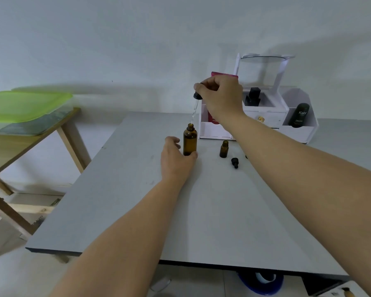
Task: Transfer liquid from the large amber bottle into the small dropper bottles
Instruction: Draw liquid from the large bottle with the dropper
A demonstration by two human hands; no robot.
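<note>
– Amber glass at the middle of the desk (137, 211): which item is it, and what holds it?

– Large amber bottle (190, 140), upright, mouth uncapped. The left hand (176, 159) lies on the bottle's left and grips its lower body, with the thumb curled round the front of the base.

– And the thin rod above the mouth?

– Dropper (195, 106), a glass pipette with a black cap. Its long axis is steep but leaning: the cap sits up and to the right of the bottle, and the tip points down at the mouth. The tip is at the rim or just above it; whether it is inside the neck cannot be told. The right hand (221, 97), above and to the right of the bottle, pinches the cap.

– Where is the receiving vessel?

– Small dropper bottle (224, 149), upright and open, to the right of the large bottle, near it but apart. A loose dropper cap (234, 162) lies on its side further right and toward the viewer. A white organiser (266, 116) stands behind and to the right.

– On what does the coming move turn?

– Probably on the pipette's axis against a narrow neck. The right hand is the nearer to the small bottle, so the carry would run rightward and down, with the pipette brought closer to vertical.
</note>
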